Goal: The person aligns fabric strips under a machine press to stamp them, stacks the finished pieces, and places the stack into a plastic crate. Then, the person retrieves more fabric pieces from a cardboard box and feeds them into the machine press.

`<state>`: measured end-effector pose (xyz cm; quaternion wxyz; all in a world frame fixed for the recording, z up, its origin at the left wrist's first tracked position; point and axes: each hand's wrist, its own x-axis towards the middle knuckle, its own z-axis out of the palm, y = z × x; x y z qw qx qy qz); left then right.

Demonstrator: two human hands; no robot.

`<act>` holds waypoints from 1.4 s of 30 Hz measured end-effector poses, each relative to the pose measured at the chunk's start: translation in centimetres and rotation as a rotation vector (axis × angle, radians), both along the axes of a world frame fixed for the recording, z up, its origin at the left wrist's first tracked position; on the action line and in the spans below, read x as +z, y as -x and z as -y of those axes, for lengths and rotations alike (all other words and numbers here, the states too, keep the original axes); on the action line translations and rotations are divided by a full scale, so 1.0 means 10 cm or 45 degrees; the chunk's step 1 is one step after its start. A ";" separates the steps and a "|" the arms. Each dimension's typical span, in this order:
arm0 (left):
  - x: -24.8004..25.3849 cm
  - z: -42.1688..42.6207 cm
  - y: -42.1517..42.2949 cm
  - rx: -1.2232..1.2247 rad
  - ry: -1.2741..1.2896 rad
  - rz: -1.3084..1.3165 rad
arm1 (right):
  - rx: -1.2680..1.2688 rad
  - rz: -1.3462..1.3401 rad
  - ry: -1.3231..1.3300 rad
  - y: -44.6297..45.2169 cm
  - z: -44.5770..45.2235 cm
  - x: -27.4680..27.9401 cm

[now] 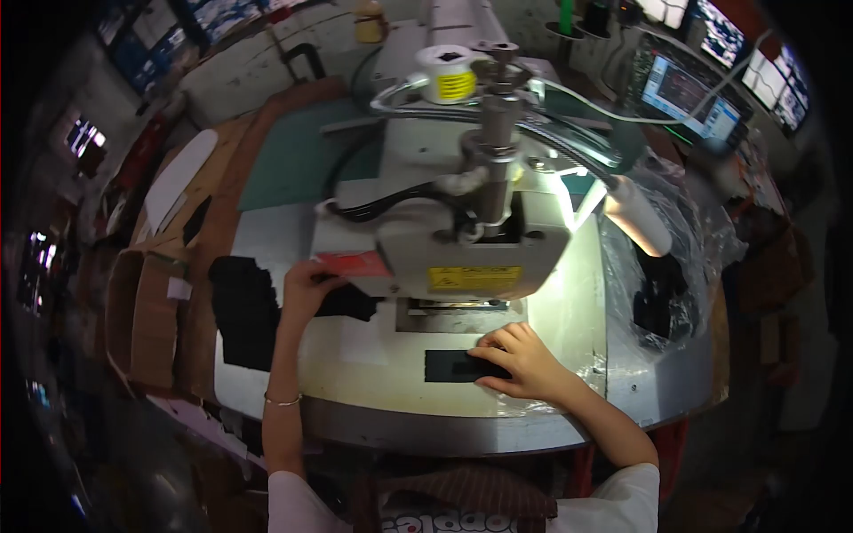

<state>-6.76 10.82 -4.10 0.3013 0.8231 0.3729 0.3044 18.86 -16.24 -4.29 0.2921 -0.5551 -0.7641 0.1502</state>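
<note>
My right hand grips the right end of a flat black fabric strip, thumb near the lower edge and fingers along the upper one. The strip lies on the worktable in front of the sewing machine head. At the machine's left side is my left hand, fingers curled beside a red plate. Just below those fingertips lie black fabric pieces; what the fingers hold is hidden. Under the head, a metal plate is set into the table.
A black fabric stack lies left of my left forearm. Beyond it stands a cardboard box. On the right, clear plastic wrap surrounds black pieces, below a bright lamp. A monitor stands at the back right.
</note>
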 end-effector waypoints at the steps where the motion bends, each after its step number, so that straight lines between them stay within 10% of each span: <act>1: -0.04 -0.01 0.00 0.031 -0.034 -0.020 | -0.014 -0.004 -0.006 0.02 0.00 -0.01; 11: -0.13 -0.15 0.00 -0.005 -0.005 0.019 | -0.039 -0.016 -0.056 0.12 0.02 0.01; 16: -0.07 0.00 -0.10 0.021 0.021 0.026 | -0.751 -0.255 -0.329 -0.20 0.01 -0.02; 22: -0.31 -0.01 -0.04 -0.018 -0.178 0.000 | -0.983 -1.109 -0.026 -0.68 0.01 -0.16; 34: -0.11 0.11 -0.07 -0.006 -0.417 -0.082 | -0.686 0.044 0.021 -0.82 -0.40 -0.14; 42: 0.21 0.21 -0.01 -0.141 0.500 0.025 | -0.979 -1.136 0.076 -1.05 0.53 0.30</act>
